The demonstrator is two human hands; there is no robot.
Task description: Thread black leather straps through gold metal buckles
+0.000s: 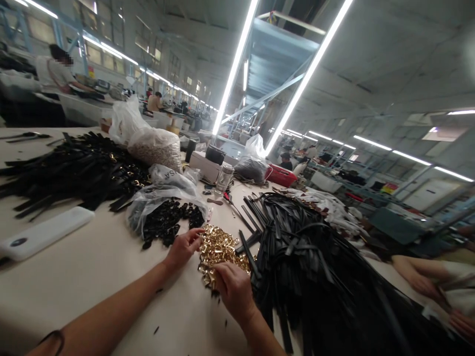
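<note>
A heap of gold metal pieces (220, 244) lies on the pale tabletop (148, 301). At its left edge is my left hand (184, 248), fingers bent and drawn together; anything between them is too small to make out. Over the heap's lower right side, my right hand (235, 287) is closed in a pinch, and its fingertips are partly hidden. Small black pieces (168, 220) spill from a clear plastic bag (174, 185) beyond my left hand. Long black strips (297, 237) are piled right of my right hand.
Black straps with gold fittings (81, 168) cover the far left. A white device (48, 232) lies at left. Further back stand a filled bag (156, 146), a glass jar (224, 178) and a red basket (280, 175). Another person's arms (423, 277) are at the right edge.
</note>
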